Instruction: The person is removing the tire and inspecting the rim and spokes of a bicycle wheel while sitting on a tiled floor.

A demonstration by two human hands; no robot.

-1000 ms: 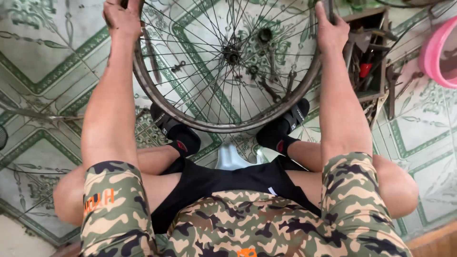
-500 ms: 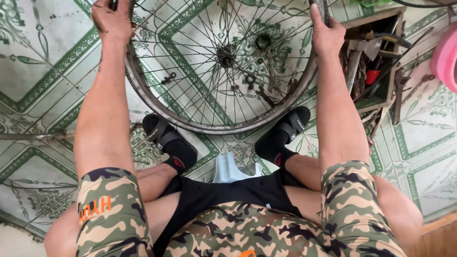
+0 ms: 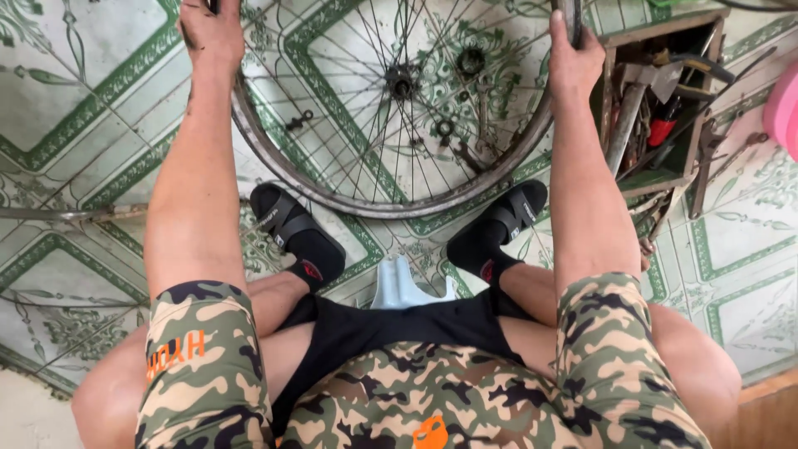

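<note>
A spoked bicycle wheel rim [image 3: 391,204] stands on the tiled floor between my feet, its hub [image 3: 401,81] near the top middle. My left hand [image 3: 209,32] grips the rim at its upper left, fingers partly cut off by the frame edge. My right hand [image 3: 572,56] is closed around the rim at its upper right. Both arms reach straight forward from camouflage sleeves. My black sandals [image 3: 297,235] rest either side of the wheel's lowest part.
An open wooden toolbox [image 3: 661,100] with a hammer, a red-handled tool and other metal tools sits right of the wheel. A pink object [image 3: 784,108] shows at the right edge. Small nuts and parts [image 3: 470,60] lie on the green-patterned tiles. A thin metal rod [image 3: 75,213] lies left.
The view has shifted slightly, so the wheel sits higher and more to the right in frame. Both hands keep their grip on the rim.
</note>
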